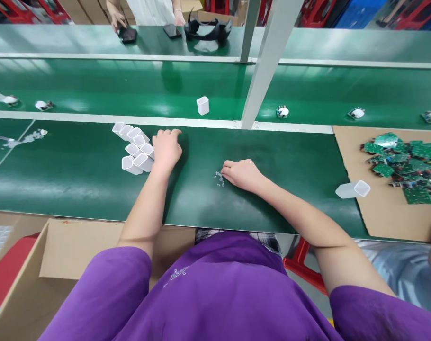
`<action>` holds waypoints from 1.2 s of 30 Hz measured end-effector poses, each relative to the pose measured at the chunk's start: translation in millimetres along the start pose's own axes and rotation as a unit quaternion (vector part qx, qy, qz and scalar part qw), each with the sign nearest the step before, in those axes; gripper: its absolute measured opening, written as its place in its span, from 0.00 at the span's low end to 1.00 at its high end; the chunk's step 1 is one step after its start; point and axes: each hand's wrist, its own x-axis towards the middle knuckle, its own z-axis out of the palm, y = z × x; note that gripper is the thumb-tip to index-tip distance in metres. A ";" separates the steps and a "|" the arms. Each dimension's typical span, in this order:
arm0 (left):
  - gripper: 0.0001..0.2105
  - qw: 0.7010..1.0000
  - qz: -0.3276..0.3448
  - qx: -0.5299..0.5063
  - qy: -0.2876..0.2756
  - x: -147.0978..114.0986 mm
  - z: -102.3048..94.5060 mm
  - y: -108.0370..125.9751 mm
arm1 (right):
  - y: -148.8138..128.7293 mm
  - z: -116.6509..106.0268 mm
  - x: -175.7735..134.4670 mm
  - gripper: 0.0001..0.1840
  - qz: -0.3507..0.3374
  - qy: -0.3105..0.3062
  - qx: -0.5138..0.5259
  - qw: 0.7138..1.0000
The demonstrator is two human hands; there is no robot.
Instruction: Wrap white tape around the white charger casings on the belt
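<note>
My left hand (167, 148) rests on the green work surface with its fingers curled, right beside a cluster of white square plastic cups (132, 163). Whatever its fingers may hold is hidden from view. Farther right, my right hand (242, 174) is closed, its fingertips pinched together at the edge of a small scatter of tiny clear pieces (219, 178). Anything between those fingertips is too small to make out. Another white cup (353, 189) lies on its side to the right, partly over a cardboard sheet (350, 161).
Green circuit boards (417, 166) are heaped on the cardboard. One white cup (203, 105) and several small assemblies (282, 112) sit on the green belt (130, 87) behind a white rail. A metal post (268, 61) rises ahead. Across, a person's hand (118, 21) touches a dark object.
</note>
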 end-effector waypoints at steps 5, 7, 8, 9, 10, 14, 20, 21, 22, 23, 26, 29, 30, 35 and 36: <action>0.24 0.998 0.056 -0.037 0.022 1.4 5.1 -0.6 | -11.9 -10.2 5.2 0.17 -0.031 -0.024 -0.020 0.999; 0.24 0.996 0.058 -0.062 0.028 2.8 5.9 -2.4 | -16.5 -13.4 7.6 0.17 -0.041 -0.029 -0.023 0.998; 0.25 0.995 0.061 -0.076 0.027 3.3 6.0 -2.4 | -17.8 -14.7 8.4 0.18 -0.043 -0.030 -0.024 0.998; 0.24 0.993 0.071 -0.090 0.022 3.3 5.9 -1.5 | -18.0 -15.6 8.6 0.18 -0.043 -0.031 -0.024 0.998; 0.24 0.991 0.089 -0.099 0.014 2.8 5.7 0.2 | -17.0 -16.2 8.1 0.18 -0.040 -0.031 -0.025 0.998; 0.23 0.975 0.197 -0.101 -0.025 -4.7 2.2 11.5 | -2.2 -13.4 -2.6 0.15 -0.001 -0.014 -0.008 1.000; 0.25 0.985 0.166 -0.018 -0.030 -12.2 -1.9 15.4 | 19.8 8.7 -24.0 0.08 0.062 0.123 0.223 0.965; 0.23 0.988 0.150 -0.023 -0.039 -11.4 -1.1 14.4 | 20.9 12.9 -25.8 0.08 0.059 0.143 0.263 0.952; 0.20 0.989 0.138 -0.040 -0.044 -10.3 0.0 13.7 | 21.4 16.7 -27.2 0.07 0.056 0.161 0.298 0.939; 0.17 0.989 0.127 -0.071 -0.040 -9.4 1.3 13.8 | 21.4 19.6 -28.4 0.07 0.051 0.179 0.328 0.926; 0.11 0.962 0.082 -0.258 -0.032 -10.4 4.9 22.2 | 20.1 22.4 -32.0 0.07 0.021 0.239 0.390 0.889; 0.20 0.860 -0.017 -0.499 -0.108 -20.2 7.6 43.1 | 18.3 18.2 -36.3 0.08 0.002 0.302 0.427 0.852; 0.22 0.816 -0.049 -0.558 -0.144 -25.2 8.3 51.3 | 17.8 16.3 -37.6 0.08 0.004 0.321 0.436 0.841; 0.17 0.657 -0.109 -0.682 -0.303 -51.6 11.2 78.8 | 17.6 11.2 -40.9 0.06 0.038 0.381 0.454 0.804; 0.15 0.638 -0.104 -0.689 -0.327 -55.5 12.1 80.2 | 17.8 10.9 -41.1 0.06 0.046 0.385 0.458 0.800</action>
